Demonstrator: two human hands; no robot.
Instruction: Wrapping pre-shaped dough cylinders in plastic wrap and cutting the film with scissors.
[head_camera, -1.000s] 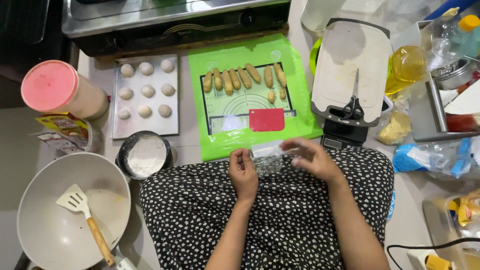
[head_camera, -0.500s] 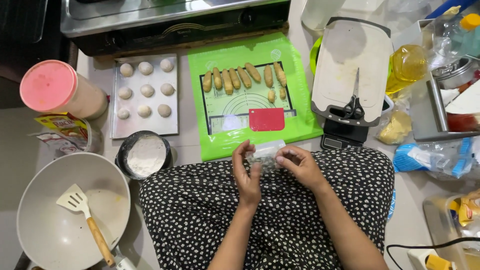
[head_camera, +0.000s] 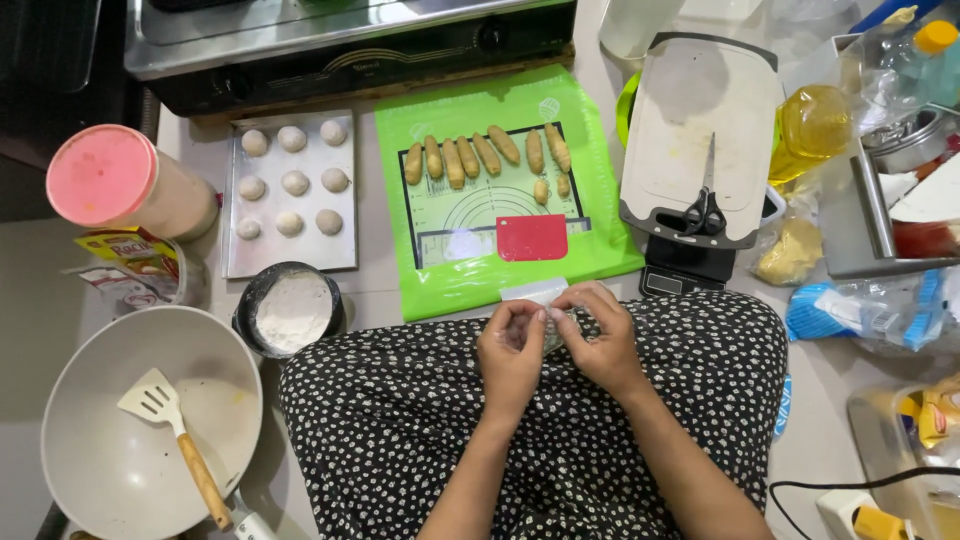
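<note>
My left hand (head_camera: 510, 350) and my right hand (head_camera: 597, 335) meet over my lap, just below the near edge of the green baking mat (head_camera: 600, 210). Both pinch a small clear plastic wrapper (head_camera: 538, 296) between their fingertips; what is inside it is hidden. On the mat lie several elongated dough rolls (head_camera: 487, 152) in a row and a red scraper (head_camera: 532, 237). My lap is covered by black fabric with white dots (head_camera: 420, 430).
A metal tray (head_camera: 243, 258) with several dough balls sits left of the mat, a bowl of flour (head_camera: 292, 310) below it. A pan (head_camera: 70, 400) with a spatula (head_camera: 172, 425) lies at bottom left. Scissors (head_camera: 705, 208) rest on a cutting board (head_camera: 700, 110) over a scale. A stove (head_camera: 350, 40) stands behind.
My hands have come together from apart, the right one moving left. Both now close on the clear wrapper in front of the mat.
</note>
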